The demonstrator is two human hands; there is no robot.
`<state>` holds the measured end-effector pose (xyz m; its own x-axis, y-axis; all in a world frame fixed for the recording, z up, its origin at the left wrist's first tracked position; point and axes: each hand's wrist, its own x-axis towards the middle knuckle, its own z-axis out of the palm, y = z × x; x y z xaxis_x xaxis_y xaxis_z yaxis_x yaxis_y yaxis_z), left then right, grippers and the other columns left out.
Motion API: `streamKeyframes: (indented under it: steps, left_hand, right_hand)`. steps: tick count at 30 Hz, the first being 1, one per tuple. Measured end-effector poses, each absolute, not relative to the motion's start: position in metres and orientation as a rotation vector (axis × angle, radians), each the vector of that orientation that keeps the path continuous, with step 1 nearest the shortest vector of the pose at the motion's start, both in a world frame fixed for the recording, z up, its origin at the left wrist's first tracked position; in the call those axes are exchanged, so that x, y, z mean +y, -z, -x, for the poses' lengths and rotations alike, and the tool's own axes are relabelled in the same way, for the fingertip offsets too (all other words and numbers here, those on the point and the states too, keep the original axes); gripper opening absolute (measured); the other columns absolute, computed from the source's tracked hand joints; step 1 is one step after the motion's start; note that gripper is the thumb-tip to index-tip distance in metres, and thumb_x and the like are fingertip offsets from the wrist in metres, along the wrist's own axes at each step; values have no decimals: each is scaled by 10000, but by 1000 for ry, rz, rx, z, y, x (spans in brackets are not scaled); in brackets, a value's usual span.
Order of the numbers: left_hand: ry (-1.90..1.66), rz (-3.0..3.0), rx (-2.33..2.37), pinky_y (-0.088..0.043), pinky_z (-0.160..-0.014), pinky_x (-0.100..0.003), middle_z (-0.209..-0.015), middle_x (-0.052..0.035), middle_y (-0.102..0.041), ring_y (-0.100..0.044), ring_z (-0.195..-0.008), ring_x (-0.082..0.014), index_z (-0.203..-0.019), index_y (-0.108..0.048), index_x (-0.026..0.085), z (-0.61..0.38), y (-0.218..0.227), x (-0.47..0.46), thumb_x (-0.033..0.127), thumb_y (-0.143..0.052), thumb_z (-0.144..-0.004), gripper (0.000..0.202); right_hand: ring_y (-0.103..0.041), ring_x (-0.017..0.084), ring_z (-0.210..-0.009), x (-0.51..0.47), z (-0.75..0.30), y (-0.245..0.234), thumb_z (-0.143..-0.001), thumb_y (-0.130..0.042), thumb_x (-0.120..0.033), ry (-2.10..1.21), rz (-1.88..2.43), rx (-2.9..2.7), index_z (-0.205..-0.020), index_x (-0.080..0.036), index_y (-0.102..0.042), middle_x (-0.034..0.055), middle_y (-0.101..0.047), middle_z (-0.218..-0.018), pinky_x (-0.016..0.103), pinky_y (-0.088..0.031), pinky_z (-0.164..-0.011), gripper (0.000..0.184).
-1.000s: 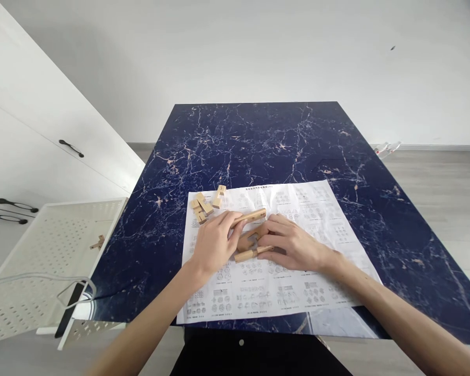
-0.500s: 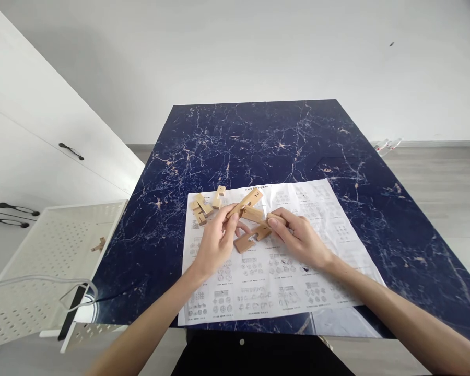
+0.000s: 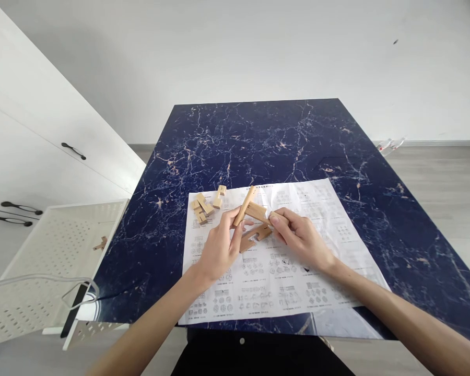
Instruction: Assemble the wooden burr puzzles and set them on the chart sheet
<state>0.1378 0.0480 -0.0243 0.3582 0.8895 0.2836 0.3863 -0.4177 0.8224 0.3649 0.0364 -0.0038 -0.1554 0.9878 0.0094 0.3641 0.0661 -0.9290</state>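
Note:
Between the thumb and fingers of my left hand is a wooden puzzle piece, tilted with its narrow side toward me. A second wooden piece crosses behind it and reaches toward my right hand. The right fingers pinch a light wooden puzzle piece, mostly covered by the hand; whether it joins the crossing piece I cannot tell. Just below both hands lies a notched wooden piece on the printed sheet.
Several notched wooden pieces lie at the sheet's upper left, with another numbered piece beside them. The sheet covers the near part of a dark blue marbled table. A white perforated tray with a small wooden piece stands left.
My left hand has turned its piece more upright, so the face marked 2 no longer shows. My right hand has hardly moved.

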Motion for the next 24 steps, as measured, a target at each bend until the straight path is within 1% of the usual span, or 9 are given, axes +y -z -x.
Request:
streamKeyframes:
  steps: [4, 7, 11, 15, 18, 20, 22, 24]
  left_hand:
    - [-971, -1999, 1123, -714, -808, -366, -1230, -124, -812, -832, -1069, -254, -1361, -446, 227, -137, 23, 46, 316, -484, -1155, 228]
    - [-954, -2031, 1157, -721, -780, -370, -1297, -159, -791, -827, -1097, -276, -1287, -441, 227, -138, 25, 45, 331, -489, -1151, 178]
    - [-916, -2060, 1183, -724, -768, -376, -1356, -179, -767, -821, -1115, -289, -1268, -438, 226, -138, 28, 43, 301, -504, -1142, 162]
    - [-911, -2057, 1206, -726, -745, -386, -1286, -173, -795, -835, -1067, -299, -1243, -445, 222, -136, 29, 44, 291, -517, -1130, 150]
    - [-889, -2038, 1196, -720, -679, -363, -1206, -146, -821, -846, -1013, -298, -1202, -446, 229, -135, 27, 45, 305, -523, -1126, 132]
    - [-873, -2020, 1172, -715, -657, -346, -1207, -141, -823, -844, -1026, -297, -1185, -442, 234, -134, 25, 45, 309, -521, -1127, 123]
    - [-869, -2010, 1158, -716, -667, -346, -1204, -139, -824, -839, -1048, -297, -1182, -439, 237, -133, 24, 45, 303, -512, -1127, 113]
    - [-869, -2010, 1166, -720, -694, -368, -1159, -129, -832, -842, -1033, -298, -1178, -438, 238, -133, 25, 45, 300, -515, -1124, 113]
  right_hand:
    - [-473, 148, -540, 36, -365, 3, -1108, -484, -549, -1085, 1393, -1625, -846, -230, -568, -24, -564, -621, 296, -392, -550, 422]
    - [-456, 145, -531, 36, -365, 2, -1105, -484, -546, -1062, 1420, -1635, -838, -227, -573, -28, -547, -613, 296, -373, -538, 426]
    - [-443, 140, -529, 35, -364, 2, -1106, -490, -535, -1061, 1431, -1646, -831, -225, -572, -34, -536, -609, 295, -369, -540, 423]
    - [-446, 138, -528, 34, -364, 3, -1107, -493, -523, -1079, 1432, -1639, -831, -225, -570, -35, -541, -610, 293, -374, -541, 414]
    - [-446, 136, -523, 35, -365, 4, -1108, -492, -516, -1092, 1430, -1642, -838, -226, -574, -38, -541, -610, 288, -374, -531, 405]
    - [-449, 135, -518, 35, -365, 4, -1108, -491, -514, -1093, 1427, -1647, -838, -226, -575, -37, -544, -611, 285, -374, -522, 403]
    - [-445, 133, -511, 35, -364, 5, -1106, -493, -509, -1082, 1432, -1655, -832, -227, -573, -37, -538, -604, 282, -370, -512, 402]
    - [-437, 132, -504, 34, -364, 5, -1102, -496, -504, -1062, 1441, -1659, -827, -227, -570, -39, -527, -600, 280, -362, -502, 398]
